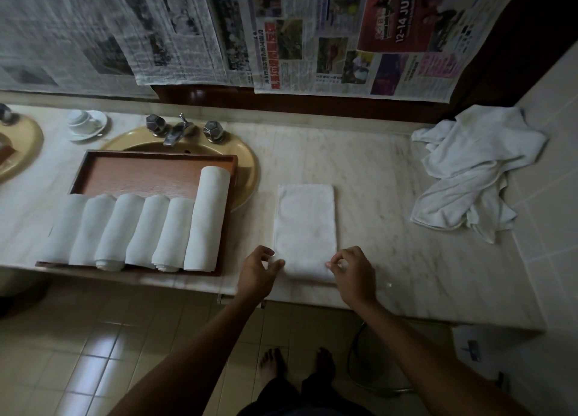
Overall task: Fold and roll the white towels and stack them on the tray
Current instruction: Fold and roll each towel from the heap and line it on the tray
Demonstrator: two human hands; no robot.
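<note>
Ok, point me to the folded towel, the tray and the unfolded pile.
folded towel (306,225), head view, middle of its flat top.
tray (150,173), head view, bare wooden floor behind the rolls.
unfolded pile (472,165), head view, centre of the crumpled cloth.

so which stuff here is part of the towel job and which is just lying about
Part of the job: folded towel, both hands, left and right, at its near end; six rolled towels; wooden tray; unfolded towel pile.

Lying about: cup and saucer, tap, newspapers.

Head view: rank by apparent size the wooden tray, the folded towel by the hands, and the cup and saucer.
1. Wooden tray
2. Folded towel
3. Cup and saucer, though it sits farther from the camera.
</note>
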